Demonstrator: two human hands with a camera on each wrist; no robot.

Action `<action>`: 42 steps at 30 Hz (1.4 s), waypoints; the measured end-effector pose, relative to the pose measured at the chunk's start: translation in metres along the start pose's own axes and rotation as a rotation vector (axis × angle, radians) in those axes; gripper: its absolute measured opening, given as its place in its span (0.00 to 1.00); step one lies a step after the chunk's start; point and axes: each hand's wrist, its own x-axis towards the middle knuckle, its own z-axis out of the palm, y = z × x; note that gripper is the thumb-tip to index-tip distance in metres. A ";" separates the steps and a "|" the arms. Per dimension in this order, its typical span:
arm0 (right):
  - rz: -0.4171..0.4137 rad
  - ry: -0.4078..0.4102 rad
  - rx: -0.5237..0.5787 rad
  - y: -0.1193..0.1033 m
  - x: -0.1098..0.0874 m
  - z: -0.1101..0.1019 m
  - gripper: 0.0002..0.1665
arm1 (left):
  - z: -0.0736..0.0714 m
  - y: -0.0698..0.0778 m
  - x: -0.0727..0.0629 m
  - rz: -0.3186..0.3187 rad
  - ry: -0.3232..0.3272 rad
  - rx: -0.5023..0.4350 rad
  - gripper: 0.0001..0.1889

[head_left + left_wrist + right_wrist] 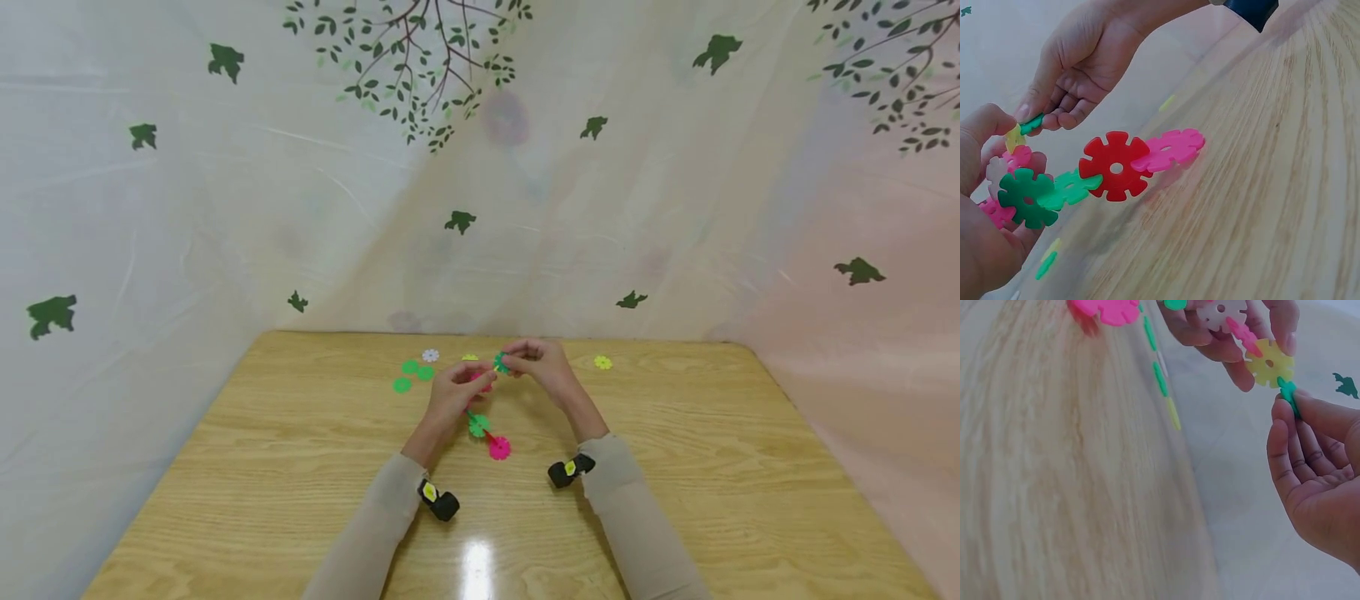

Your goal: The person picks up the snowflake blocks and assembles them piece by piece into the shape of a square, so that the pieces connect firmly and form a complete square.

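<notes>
My left hand holds a chain of interlocking plastic snowflake discs, its thumb and fingers around the upper end. Out of that grip hang a dark green disc, a light green disc, a red disc and, at the low end, a pink disc. At the upper end a yellow disc sticks out beside the left fingertips. My right hand pinches a small green disc between thumb and forefinger, its edge right at the yellow disc's rim. Left fingers partly hide pink and white discs.
Several green discs and a white disc lie flat on the wooden table left of the hands. A yellow disc lies to the right. A patterned cloth hangs behind the table's back edge.
</notes>
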 end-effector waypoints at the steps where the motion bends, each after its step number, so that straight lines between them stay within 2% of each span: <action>1: -0.015 -0.005 0.005 0.001 0.000 0.000 0.13 | 0.000 0.000 0.000 0.020 -0.002 0.006 0.15; 4: -0.059 -0.014 0.024 0.003 -0.001 0.000 0.10 | -0.002 0.001 0.000 0.053 -0.007 0.016 0.15; 7: -0.074 -0.006 0.034 0.004 -0.001 0.000 0.08 | -0.003 0.003 -0.001 0.051 -0.006 0.037 0.14; 12: -0.048 0.017 0.062 0.003 0.000 0.001 0.12 | -0.005 0.006 -0.002 0.038 -0.007 0.069 0.14; 21: -0.007 0.034 0.080 -0.002 0.001 0.001 0.15 | -0.007 0.009 -0.001 0.066 -0.037 0.101 0.13; 27: 0.028 0.012 0.043 -0.004 0.000 0.001 0.15 | -0.007 0.010 -0.002 0.053 -0.039 0.126 0.13; 32: 0.039 0.004 0.032 -0.002 -0.001 0.001 0.15 | -0.009 0.008 -0.002 0.043 -0.065 0.120 0.13; 37: 0.067 -0.028 0.006 -0.001 0.001 0.000 0.16 | -0.011 0.010 -0.001 -0.003 -0.091 0.110 0.16; 42: 0.073 -0.058 -0.015 -0.001 0.001 0.001 0.16 | -0.015 0.010 0.001 -0.024 -0.154 0.134 0.21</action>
